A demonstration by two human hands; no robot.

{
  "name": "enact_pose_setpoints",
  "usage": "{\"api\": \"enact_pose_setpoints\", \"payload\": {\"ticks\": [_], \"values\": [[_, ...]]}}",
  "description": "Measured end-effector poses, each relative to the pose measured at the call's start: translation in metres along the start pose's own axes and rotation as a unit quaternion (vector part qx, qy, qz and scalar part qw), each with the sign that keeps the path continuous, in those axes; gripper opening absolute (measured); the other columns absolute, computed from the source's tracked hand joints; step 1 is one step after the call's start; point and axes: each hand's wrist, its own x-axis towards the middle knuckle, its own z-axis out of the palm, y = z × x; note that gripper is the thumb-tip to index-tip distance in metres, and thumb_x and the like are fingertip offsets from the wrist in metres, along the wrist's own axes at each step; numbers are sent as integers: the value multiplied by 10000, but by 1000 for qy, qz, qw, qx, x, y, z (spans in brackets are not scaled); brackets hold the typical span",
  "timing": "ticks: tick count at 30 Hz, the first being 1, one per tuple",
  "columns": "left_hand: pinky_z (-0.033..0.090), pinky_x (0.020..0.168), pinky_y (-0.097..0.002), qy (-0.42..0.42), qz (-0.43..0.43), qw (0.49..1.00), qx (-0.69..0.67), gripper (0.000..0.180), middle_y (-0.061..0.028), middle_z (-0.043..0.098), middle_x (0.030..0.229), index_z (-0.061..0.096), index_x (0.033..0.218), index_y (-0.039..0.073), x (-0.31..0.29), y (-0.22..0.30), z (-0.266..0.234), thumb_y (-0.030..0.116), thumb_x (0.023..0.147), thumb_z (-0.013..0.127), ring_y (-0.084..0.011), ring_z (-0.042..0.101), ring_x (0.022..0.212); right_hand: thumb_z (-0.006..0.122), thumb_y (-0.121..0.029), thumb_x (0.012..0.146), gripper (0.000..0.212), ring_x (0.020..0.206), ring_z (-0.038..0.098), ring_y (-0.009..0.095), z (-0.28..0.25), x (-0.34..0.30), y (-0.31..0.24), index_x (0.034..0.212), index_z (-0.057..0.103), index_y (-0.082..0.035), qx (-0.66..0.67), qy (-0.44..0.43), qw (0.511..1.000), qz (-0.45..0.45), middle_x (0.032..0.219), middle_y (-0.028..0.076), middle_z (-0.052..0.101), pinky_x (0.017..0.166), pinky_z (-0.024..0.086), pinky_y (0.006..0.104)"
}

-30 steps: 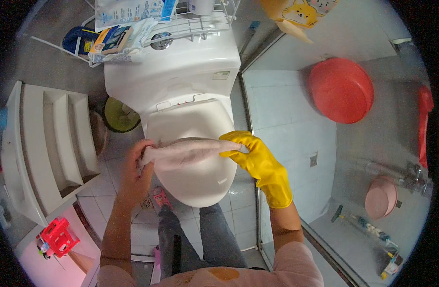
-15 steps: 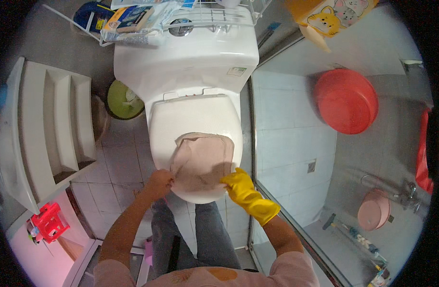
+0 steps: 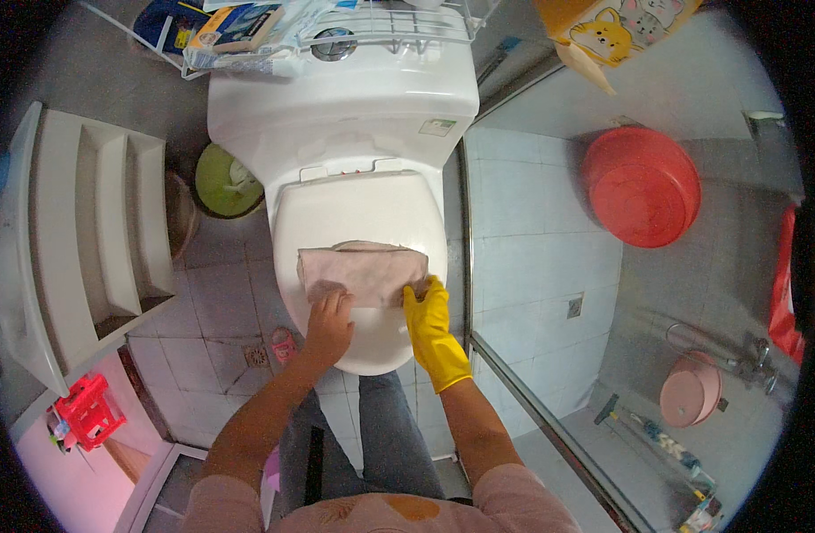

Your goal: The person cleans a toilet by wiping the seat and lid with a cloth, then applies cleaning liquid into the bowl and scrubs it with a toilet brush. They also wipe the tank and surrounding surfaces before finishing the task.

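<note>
A pinkish-beige cloth (image 3: pixel 358 274), folded over into a wide band, lies on the closed white toilet lid (image 3: pixel 354 209). My bare left hand (image 3: pixel 330 322) has its fingers curled on the cloth's near edge, left of its middle. At the near right corner, my right hand (image 3: pixel 432 324), in a yellow rubber glove, pinches the cloth between thumb and fingers. Part of the cloth's back edge shows behind the fold.
A wire rack (image 3: pixel 407 31) with packets sits on the toilet tank (image 3: pixel 336 102). To the left stand a white shelf unit (image 3: pixel 61 222) and a green bin (image 3: pixel 225 186). A glass partition's rail (image 3: pixel 532 404) runs along the right; beyond it are a red basin (image 3: pixel 643 186) and a pink basin (image 3: pixel 687 391).
The cloth, spread out before, is now folded with its near edge brought away from me. Both hands have moved forward over the lid, the left one also rightward.
</note>
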Motion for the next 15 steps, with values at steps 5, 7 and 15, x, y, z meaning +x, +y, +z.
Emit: {"api": "enact_pose_setpoints", "payload": {"ticks": [5, 7, 15], "values": [[486, 761, -392, -71, -483, 768, -415, 271, -104, 606, 945, 529, 988, 15, -27, -11, 34, 94, 759, 652, -302, 586, 875, 662, -156, 812, 324, 785, 603, 299, 18, -27, -40, 1068, 554, 9, 42, -40, 996, -60, 920, 177, 618, 703, 482, 352], [488, 765, -392, -31, -573, 569, -589, 278, -86, 610, 948, 528, 988, 13, -31, -11, 38, 126, 770, 658, -284, 586, 898, 635, -147, 845, 319, 771, 595, 244, 27, -42, -58, 1110, 543, 6, 1, -114, 977, -182, 906, 139, 614, 704, 482, 327], [481, 851, -402, 77, -614, 341, -708, 417, -131, 568, 1086, 508, 1130, 18, -6, -26, 5, 128, 750, 643, -301, 574, 956, 554, -109, 914, 269, 864, 586, 148, 18, -54, -68, 1152, 544, 15, 156, -188, 968, -63, 969, 82, 633, 768, 459, 256]]}}
